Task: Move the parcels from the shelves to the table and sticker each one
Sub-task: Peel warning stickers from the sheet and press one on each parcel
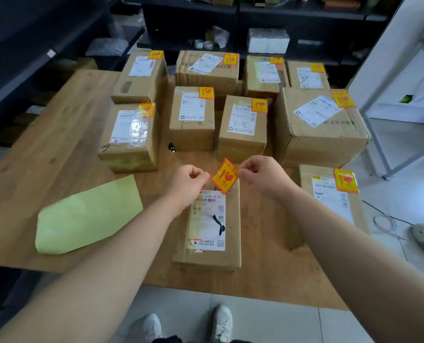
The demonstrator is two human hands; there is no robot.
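Pinched between left grip (188,180) and right grip (260,174): orange sticker (225,176), over parcel (232,219) on wooden table (57,144); dark shelves (191,16) behind.

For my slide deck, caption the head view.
The left hand and right hand pinch a sticker over the nearest parcel.

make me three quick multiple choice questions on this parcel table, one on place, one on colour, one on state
1. Where does the green sheet lie?
A) on the table, left of the near parcel
B) on a back parcel
C) on the floor

2. What colour is the held sticker?
A) blue
B) white
C) yellow with red

3. What are the hands doing?
A) both lie flat on the table
B) both pinch the sticker
C) one lifts a parcel

Answers:
1 A, the sheet lies flat on the wood beside that parcel.
2 C, it has red print on yellow.
3 B, the left hand and the right hand each pinch an edge.
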